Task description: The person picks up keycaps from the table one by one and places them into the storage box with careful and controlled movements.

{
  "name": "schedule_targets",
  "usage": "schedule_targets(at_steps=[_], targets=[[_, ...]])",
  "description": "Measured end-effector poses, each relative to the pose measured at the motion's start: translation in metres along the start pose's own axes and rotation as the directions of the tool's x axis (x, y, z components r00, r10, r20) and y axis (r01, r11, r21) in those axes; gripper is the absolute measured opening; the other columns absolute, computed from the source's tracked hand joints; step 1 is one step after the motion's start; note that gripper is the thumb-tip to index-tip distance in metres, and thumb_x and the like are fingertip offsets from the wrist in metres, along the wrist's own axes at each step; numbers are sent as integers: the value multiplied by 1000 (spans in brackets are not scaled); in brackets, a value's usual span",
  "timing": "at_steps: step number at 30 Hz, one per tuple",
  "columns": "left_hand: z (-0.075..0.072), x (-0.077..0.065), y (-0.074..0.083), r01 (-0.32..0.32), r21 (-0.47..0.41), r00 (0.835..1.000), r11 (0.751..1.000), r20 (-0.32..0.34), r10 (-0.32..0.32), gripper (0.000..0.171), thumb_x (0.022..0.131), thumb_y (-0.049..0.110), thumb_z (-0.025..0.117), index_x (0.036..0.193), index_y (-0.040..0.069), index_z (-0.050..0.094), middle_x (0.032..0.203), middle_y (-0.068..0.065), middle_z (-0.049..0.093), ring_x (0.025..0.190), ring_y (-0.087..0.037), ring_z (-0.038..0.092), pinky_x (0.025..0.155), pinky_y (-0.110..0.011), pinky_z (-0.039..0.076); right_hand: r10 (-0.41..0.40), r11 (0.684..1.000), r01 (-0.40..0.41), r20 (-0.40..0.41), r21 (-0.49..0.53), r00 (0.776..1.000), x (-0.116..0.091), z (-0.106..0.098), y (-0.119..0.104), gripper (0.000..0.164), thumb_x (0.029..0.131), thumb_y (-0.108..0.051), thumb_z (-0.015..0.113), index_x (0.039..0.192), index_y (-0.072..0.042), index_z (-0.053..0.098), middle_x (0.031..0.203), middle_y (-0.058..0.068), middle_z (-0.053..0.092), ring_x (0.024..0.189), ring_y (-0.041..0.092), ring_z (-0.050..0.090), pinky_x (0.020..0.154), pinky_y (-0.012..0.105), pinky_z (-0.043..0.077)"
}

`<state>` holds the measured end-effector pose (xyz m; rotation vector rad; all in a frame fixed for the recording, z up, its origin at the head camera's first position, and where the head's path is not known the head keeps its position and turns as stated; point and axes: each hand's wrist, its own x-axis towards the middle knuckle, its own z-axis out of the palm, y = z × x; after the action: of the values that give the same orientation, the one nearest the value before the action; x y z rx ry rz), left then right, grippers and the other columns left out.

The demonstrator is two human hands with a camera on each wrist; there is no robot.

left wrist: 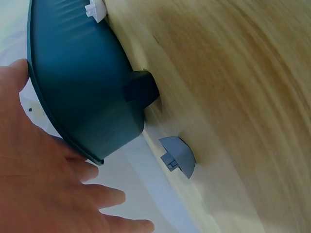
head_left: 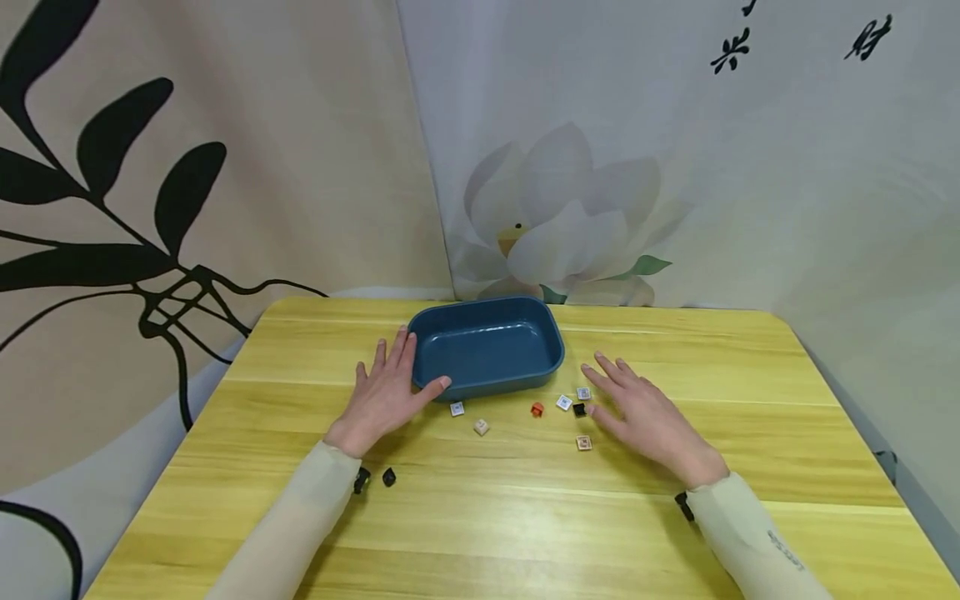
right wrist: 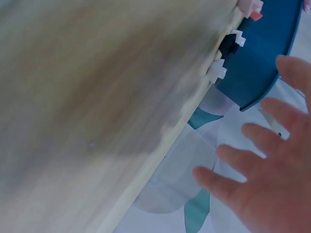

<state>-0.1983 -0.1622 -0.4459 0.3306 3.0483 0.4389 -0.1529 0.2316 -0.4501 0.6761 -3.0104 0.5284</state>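
A blue rectangular tray (head_left: 487,350) stands at the back of the table, its inside bare. My left hand (head_left: 386,392) is at the tray's left end, fingers extended, thumb by the front rim; in the left wrist view the thumb touches the rim. My right hand (head_left: 648,417) is spread to the right of the tray, holding nothing. Beside it are white keycaps (head_left: 564,402), a black keycap (head_left: 580,409) and a beige keycap (head_left: 583,443). An orange keycap (head_left: 537,409) sits farther left. Near the tray's front are another white keycap (head_left: 457,408) and a cream one (head_left: 481,427).
A separate black keycap (head_left: 388,477) lies by the left wrist; in the left wrist view a grey-looking keycap (left wrist: 180,156) shows its stem. Behind the wooden table (head_left: 525,533) hangs a printed cloth (head_left: 337,167). Dark wrist devices (head_left: 362,481) sit at both cuffs.
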Motion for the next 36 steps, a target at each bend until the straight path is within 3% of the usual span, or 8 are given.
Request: schedule_targets(at_steps=[7, 13, 18, 22, 28, 36], targets=[[1, -1, -1, -7, 3, 1000, 1000, 3, 7, 107, 83, 83, 28, 156, 7, 8, 162, -8, 0, 144, -41, 7, 103, -74, 12, -159, 985, 160, 19, -66, 987, 9, 5, -2, 51, 96, -19, 59, 145, -16, 47, 152, 10, 36, 136, 42, 35, 101, 58, 36], [3, 0, -1, -15, 12, 1000, 1000, 2, 15, 106, 84, 83, 28, 156, 7, 6, 162, -8, -1, 144, -42, 8, 102, -74, 12, -217, 968, 220, 37, -119, 975, 15, 8, -3, 44, 94, -7, 61, 137, -16, 58, 145, 11, 47, 129, 38, 46, 98, 54, 42], [1, -1, 0, -13, 7, 1000, 1000, 2, 13, 106, 85, 82, 28, 156, 7, 7, 162, -8, 0, 144, -41, 8, 103, -73, 13, -208, 971, 211, 46, -112, 977, 19, 10, -2, 38, 91, -3, 64, 127, -13, 65, 135, 14, 56, 121, 30, 55, 95, 46, 46], [0, -2, 0, -9, 2, 1000, 1000, 5, 9, 105, 84, 82, 27, 156, 7, 7, 162, -8, -1, 145, -40, 8, 104, -72, 14, -168, 979, 173, 56, -103, 984, 20, 11, -3, 30, 90, -4, 65, 118, -14, 70, 124, 8, 62, 113, 25, 59, 94, 44, 48], [0, -2, -1, -8, 8, 1000, 1000, 13, 8, 106, 84, 83, 25, 156, 7, 6, 162, -7, -3, 145, -40, 7, 104, -72, 14, -153, 984, 153, 7, -90, 988, 18, 10, -1, 18, 89, -3, 66, 102, -12, 74, 102, 0, 64, 94, 17, 62, 84, 37, 52], [2, -1, -2, -8, 15, 1000, 1000, 14, 8, 107, 83, 84, 23, 156, 7, 5, 162, -7, -3, 145, -40, 8, 104, -71, 15, -134, 987, 123, -105, -105, 985, 14, 3, -1, 13, 88, -3, 68, 100, -8, 72, 99, 3, 64, 88, 20, 64, 77, 38, 53]])
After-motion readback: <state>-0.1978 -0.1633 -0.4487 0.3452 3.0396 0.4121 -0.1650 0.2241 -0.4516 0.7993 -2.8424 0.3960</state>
